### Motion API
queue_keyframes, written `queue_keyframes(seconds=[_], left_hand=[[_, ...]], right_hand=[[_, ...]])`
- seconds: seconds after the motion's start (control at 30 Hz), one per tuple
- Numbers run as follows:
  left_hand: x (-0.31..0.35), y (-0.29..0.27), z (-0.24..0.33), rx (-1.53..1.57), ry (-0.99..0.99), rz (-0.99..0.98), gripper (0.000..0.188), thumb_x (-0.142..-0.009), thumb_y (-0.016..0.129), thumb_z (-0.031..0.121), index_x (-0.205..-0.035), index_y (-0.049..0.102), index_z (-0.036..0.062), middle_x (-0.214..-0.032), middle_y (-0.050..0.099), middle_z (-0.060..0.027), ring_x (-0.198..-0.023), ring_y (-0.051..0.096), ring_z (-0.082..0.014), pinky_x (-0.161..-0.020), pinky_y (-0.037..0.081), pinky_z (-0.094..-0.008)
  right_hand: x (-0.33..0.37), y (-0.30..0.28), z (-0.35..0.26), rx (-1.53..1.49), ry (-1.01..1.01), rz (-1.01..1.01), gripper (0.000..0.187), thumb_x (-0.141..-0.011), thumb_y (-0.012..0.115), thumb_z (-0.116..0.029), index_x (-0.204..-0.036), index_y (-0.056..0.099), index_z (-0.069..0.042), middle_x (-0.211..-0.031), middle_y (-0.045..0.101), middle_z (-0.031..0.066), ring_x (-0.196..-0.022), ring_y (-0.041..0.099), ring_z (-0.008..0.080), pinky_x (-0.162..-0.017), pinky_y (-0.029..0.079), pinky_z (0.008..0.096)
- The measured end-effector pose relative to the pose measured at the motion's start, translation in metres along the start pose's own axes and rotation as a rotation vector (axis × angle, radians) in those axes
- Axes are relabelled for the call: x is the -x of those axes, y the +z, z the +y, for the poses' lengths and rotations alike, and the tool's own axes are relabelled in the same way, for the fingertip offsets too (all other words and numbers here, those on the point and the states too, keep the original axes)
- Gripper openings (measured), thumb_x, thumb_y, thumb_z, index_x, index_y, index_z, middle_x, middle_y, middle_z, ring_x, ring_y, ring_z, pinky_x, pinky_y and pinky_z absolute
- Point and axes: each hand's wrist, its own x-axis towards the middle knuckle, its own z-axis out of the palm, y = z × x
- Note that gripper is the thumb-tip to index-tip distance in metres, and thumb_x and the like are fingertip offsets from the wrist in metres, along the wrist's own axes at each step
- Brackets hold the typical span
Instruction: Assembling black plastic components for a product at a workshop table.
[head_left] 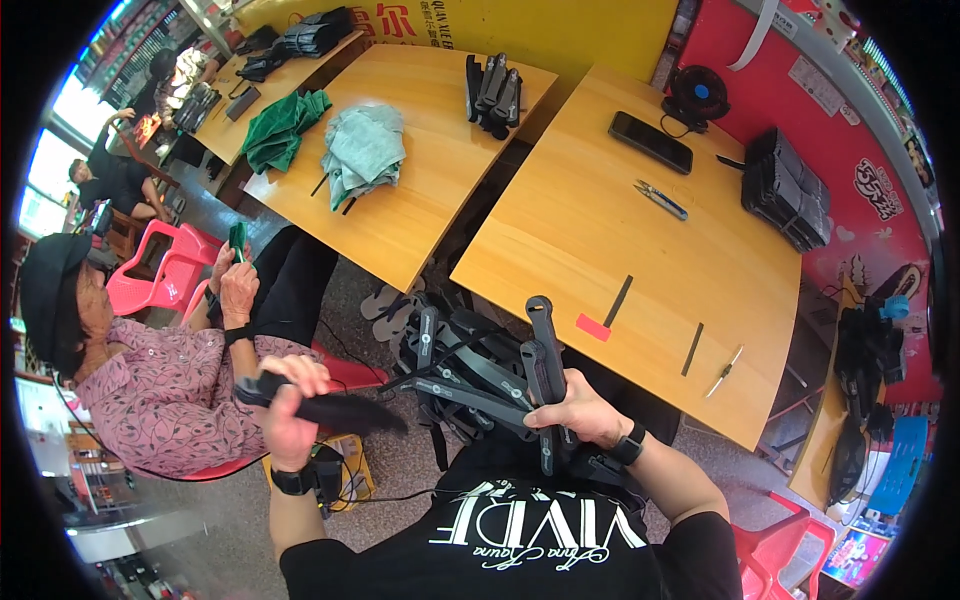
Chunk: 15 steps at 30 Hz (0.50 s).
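My left hand (290,418) is raised on the left, closed around a dark, flat strap-like piece (350,410) that is smeared by motion. In front of my chest my right hand (585,412) grips several black straps (541,330) with rounded, looped ends, held upright side by side. Under and beside them lies a tangled heap of black and grey straps (462,392) with white printing. The heap hides most of my lap. Both of my wrists wear dark bands.
Beyond the heap, a wooden table (580,220) carries thread snips (660,200), a phone (650,141), a fan (697,95), a strapped dark bundle (785,190) and a red patch (593,327). Folded cloths (362,155) lie on the left table. A seated co-worker (150,380) handles something green.
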Motion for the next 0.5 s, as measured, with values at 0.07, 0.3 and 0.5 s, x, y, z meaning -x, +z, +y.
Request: queue_keyframes(seconds=[0.07, 0.3, 0.5], left_hand=[[-0.001, 0.001, 0.016, 0.158, 0.070, 0.063, 0.030, -0.092, 0.062, 0.034, -0.092, 0.045, 0.0096, -0.076, 0.048, -0.0028, -0.073, 0.053, -0.0211, -0.084, 0.043, -0.0419], [-0.006, 0.019, 0.048, -0.090, 0.183, 0.092, 0.037, -0.092, 0.062, 0.037, -0.099, 0.041, 0.0072, -0.081, 0.059, -0.0121, -0.080, 0.062, -0.0300, -0.080, 0.048, -0.0433], [-0.003, 0.036, 0.010, -0.110, 0.092, 0.023, 0.033, -0.087, 0.069, 0.023, -0.100, 0.043, 0.0062, -0.077, 0.063, -0.0175, -0.077, 0.065, -0.0335, -0.078, 0.053, -0.0437]], right_hand=[[-0.006, 0.005, 0.002, 0.006, 0.001, 0.025, 0.026, -0.069, 0.078, -0.004, -0.076, 0.053, -0.007, -0.071, 0.049, -0.0035, -0.063, 0.049, 0.0070, -0.059, 0.042, 0.0232], [-0.057, 0.044, -0.013, 0.100, -0.129, 0.065, 0.026, -0.071, 0.075, -0.004, -0.085, 0.054, -0.003, -0.069, 0.051, -0.0027, -0.060, 0.050, 0.0068, -0.053, 0.041, 0.0231], [-0.094, 0.046, 0.011, 0.228, -0.111, 0.061, 0.037, -0.069, 0.072, -0.003, -0.105, 0.060, 0.003, -0.074, 0.061, 0.0022, -0.059, 0.053, 0.0077, -0.050, 0.043, 0.0238]])
